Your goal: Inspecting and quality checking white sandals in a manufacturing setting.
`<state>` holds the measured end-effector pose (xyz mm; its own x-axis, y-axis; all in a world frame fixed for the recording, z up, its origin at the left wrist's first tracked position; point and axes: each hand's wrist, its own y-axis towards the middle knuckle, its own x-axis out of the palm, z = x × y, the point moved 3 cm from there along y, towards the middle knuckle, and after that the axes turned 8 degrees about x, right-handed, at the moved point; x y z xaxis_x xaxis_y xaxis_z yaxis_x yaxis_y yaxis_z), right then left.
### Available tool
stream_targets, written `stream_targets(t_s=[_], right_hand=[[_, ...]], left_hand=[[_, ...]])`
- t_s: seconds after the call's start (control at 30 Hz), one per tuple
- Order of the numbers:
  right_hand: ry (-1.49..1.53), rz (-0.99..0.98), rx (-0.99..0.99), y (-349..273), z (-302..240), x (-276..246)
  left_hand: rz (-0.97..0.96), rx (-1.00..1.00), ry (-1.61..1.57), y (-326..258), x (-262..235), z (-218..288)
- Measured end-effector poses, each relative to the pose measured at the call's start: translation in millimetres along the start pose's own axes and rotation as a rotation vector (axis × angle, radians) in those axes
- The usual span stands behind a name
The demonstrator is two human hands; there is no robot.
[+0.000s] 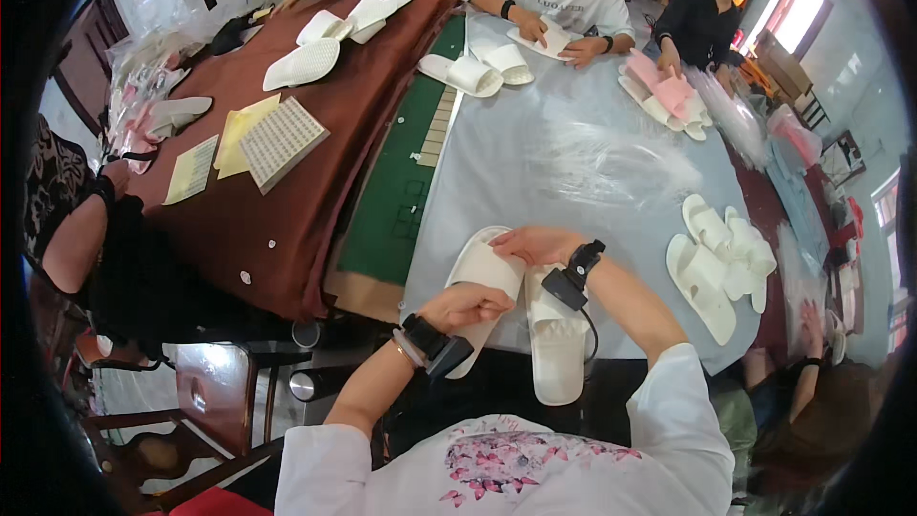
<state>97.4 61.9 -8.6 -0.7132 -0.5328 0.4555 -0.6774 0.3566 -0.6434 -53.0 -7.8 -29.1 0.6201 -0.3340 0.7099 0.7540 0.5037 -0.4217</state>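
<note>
A white slipper [489, 268] lies tilted at the near edge of the grey-covered table. My right hand [540, 245] reaches in from the right, thumb and fingers closed on its upper part. Over the lower part of the same slipper is my left hand [468, 306], fingers curled in; whatever they may hold is too small to make out. A second white slipper [558, 363] sits just right of it, partly under my right wrist and jutting past the table edge. Both my wrists carry black strapped devices.
White slippers [702, 277] are piled at the right, more [468, 75] at the far side. Clear plastic bags [611, 162] lie mid-table. The brown-covered table [382, 67] at left bears slippers and sticker sheets [282, 143]. Several people work around; a wooden chair [215, 392] stands lower left.
</note>
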Motion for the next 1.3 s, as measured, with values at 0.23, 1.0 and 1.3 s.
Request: stream_targets(t_s=[0.23, 1.0, 1.3], right_hand=[[-0.736, 0.365, -0.156, -1, -12, 0], [0.091, 0.869, -0.712, -84, 8, -12], [-0.324, 0.935, -0.839, -61, -10, 32]], left_hand=[[0.178, 0.214, -0.075, -27, 10, -11], [0.453, 0.859, 0.375, 41, 26, 61], [0.528, 1.042, 0.579, 21, 35, 61]])
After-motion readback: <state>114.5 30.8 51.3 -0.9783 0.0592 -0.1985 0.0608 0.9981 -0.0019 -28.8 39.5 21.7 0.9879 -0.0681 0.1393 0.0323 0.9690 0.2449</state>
